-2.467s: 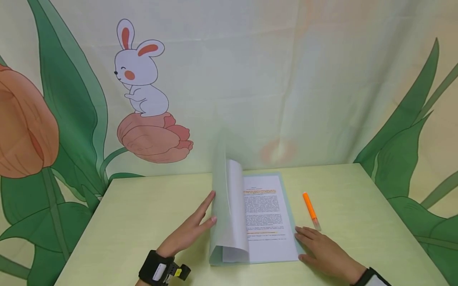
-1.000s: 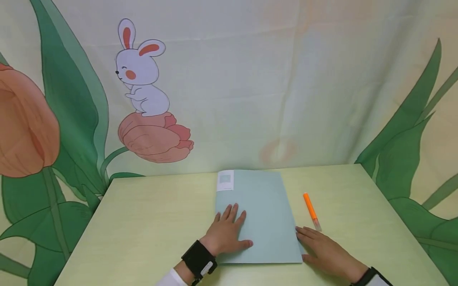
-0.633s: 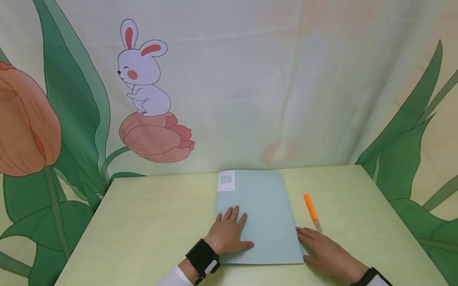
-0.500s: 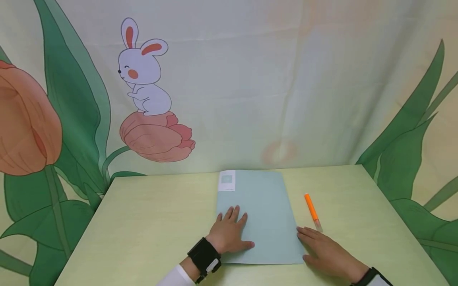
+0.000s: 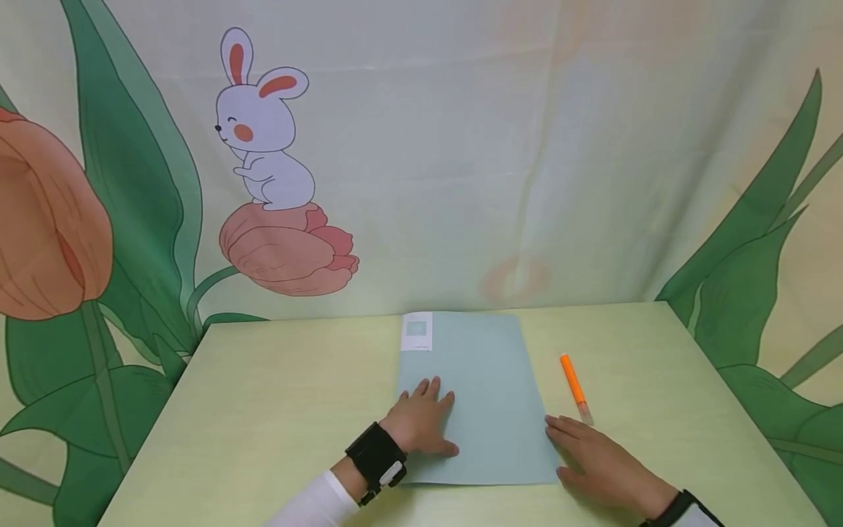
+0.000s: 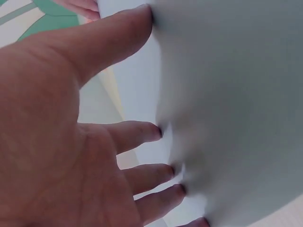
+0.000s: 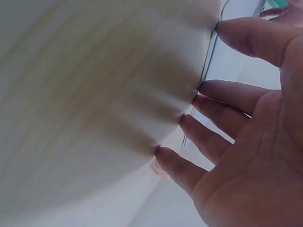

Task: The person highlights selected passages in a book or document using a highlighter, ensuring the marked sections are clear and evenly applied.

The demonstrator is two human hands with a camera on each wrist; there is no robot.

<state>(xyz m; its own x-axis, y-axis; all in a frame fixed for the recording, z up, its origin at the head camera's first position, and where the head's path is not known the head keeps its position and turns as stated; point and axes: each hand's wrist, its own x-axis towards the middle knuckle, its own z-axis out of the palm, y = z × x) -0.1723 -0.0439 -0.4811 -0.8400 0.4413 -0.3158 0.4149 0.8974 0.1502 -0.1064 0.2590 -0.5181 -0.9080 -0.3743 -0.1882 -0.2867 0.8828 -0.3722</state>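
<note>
Folder [image 5: 484, 395], one; apparently one highlighter [image 5: 574, 387].

The left hand [image 5: 421, 424] lies palm-down on the closed folder [image 5: 487, 395], on its near left part, fingers [image 6: 142, 132] straight and slightly spread, thumb stretched toward the folder's middle. A black band wraps the left wrist above a white sleeve. The right hand [image 5: 596, 457] lies flat just beside the folder's near right corner, fingers [image 7: 227, 101] straight and fanned, tips touching its right edge. A dark cuff shows at the right wrist.
</note>
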